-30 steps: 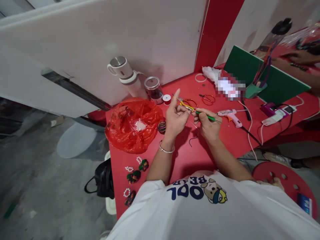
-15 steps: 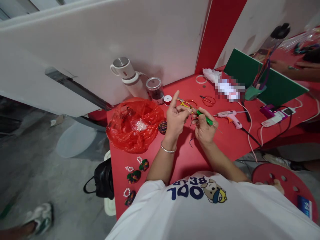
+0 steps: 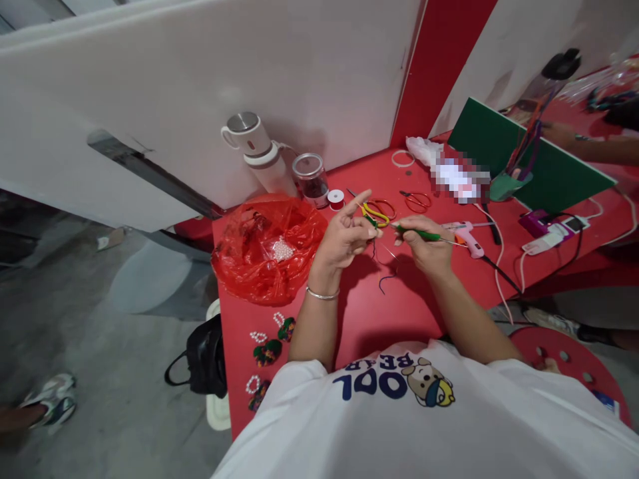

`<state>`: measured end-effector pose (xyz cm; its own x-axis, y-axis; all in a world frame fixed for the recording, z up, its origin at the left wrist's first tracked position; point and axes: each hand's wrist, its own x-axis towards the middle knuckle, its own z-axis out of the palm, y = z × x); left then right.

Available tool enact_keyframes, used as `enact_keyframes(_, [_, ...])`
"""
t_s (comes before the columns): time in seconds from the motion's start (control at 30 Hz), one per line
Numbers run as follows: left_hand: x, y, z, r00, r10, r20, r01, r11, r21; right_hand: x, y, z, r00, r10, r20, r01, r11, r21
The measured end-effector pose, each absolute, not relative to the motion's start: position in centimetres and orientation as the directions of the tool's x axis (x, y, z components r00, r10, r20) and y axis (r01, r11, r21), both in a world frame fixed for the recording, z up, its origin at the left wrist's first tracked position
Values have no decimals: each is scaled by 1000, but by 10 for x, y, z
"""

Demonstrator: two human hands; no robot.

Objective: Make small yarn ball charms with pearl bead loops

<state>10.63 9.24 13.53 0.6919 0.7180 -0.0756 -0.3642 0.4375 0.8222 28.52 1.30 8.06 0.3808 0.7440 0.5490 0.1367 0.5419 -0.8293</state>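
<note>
My left hand is raised over the red table, its thumb and fingers pinched on a small dark piece of work with a thin dark thread hanging from it; the index finger sticks out. My right hand grips a green-handled hook tool, whose tip points left at the pinched piece. The two hands almost touch. A silver bangle sits on my left wrist.
A red plastic bag with white beads lies at the left. Behind the hands are a white mug, a glass jar, a thread spool, yellow scissors and a glue gun. Finished beaded pieces lie near the front edge. Another person's arm shows at the far right.
My hands have drawn slightly apart and lowered; the left index finger has dropped from upright to pointing right. The tool now lies more level.
</note>
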Motion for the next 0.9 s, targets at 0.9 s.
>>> enact_keyframes(0.9, [109,95,129,722,691,-35,-298,356,885,289,1,94,280,907,314,-207,376,-903])
